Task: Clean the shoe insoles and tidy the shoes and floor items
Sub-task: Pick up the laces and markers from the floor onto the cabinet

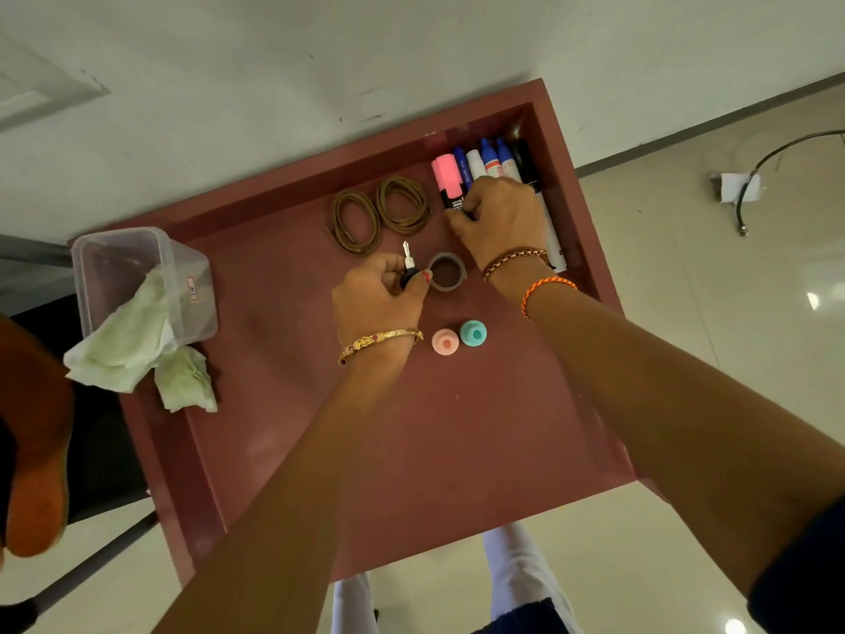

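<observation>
The maroon tray [457,450] is the landmark here. On its left rim a clear plastic container [151,286] stands tilted, and pale green wipes [132,345] spill from it over the tray edge. Left of the tray, at the picture border, an orange insole [36,450] is partly seen.

Inside the tray, near its far wall, two coiled brown laces [379,215] lie side by side. Just below them the left hand [379,299] comes in with a straight forearm; its thumb and fingers are curled and pinch a small key [408,263] by the dark head, blade pointing to the far wall. A grey tape ring [447,272] lies just beside this hand. Nearer the tray's middle stand a pink cap [445,341] and a teal cap [473,333], touching.

In the tray's far right corner a row of markers [484,164] lies together. The right hand [498,217] rests on them, knuckles up, fingers bent and gripping the pink marker [447,176].
</observation>
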